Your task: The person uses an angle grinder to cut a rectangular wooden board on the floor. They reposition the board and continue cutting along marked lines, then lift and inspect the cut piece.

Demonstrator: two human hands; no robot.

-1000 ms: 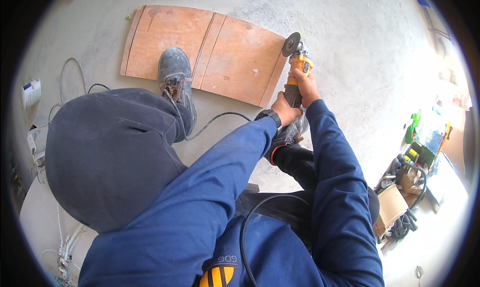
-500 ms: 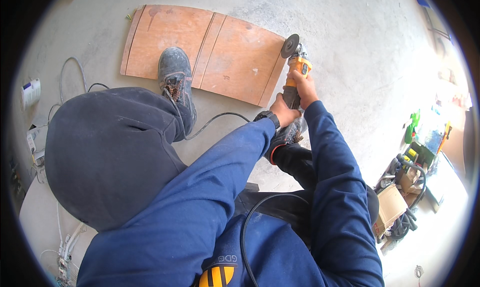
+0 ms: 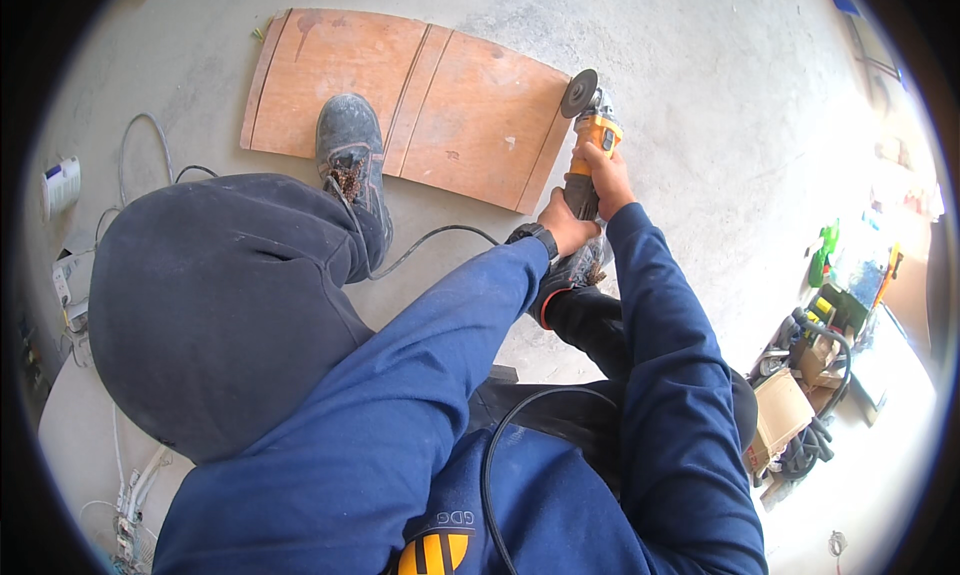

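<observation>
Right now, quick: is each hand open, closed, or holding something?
Left hand: closed around the dark rear part of the angle grinder.
Right hand: closed around the same angle grinder, nearer its disc.

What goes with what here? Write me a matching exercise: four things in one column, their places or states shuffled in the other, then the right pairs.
Things:
1. grinder
2. watch
3. wooden board
4. white container

Places and states:
A. at the far left of the picture
B. partly covered by the left shoe
C. held by the left hand and the right hand
D. at the cuff of the left sleeve

Right pairs: 1-C, 2-D, 3-B, 4-A.
</observation>
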